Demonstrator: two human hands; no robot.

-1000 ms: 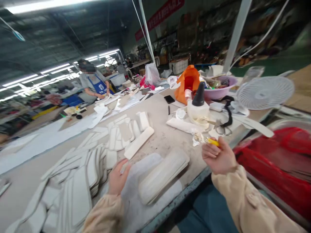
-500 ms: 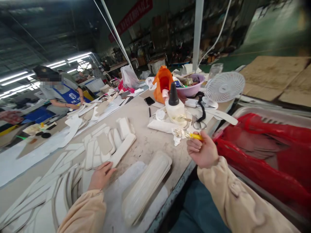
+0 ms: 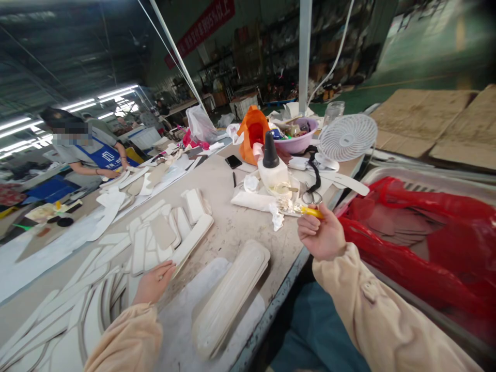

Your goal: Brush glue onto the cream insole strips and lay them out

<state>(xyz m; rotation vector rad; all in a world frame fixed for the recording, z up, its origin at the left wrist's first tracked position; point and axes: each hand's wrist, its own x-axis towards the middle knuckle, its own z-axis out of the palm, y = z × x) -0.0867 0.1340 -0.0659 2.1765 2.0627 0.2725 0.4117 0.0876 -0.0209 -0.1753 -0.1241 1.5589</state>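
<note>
worktable strewn with white cut pieces, glue bottle, fan

Factory workshop: long worktable strewn with cut pieces, glue bottle, stock shelves behind.

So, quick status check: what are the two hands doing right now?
Left hand on long cream padded strip, fingers at its end. Right hand pinching yellow-handled brush. Stacked cream pads lie between them.
</note>
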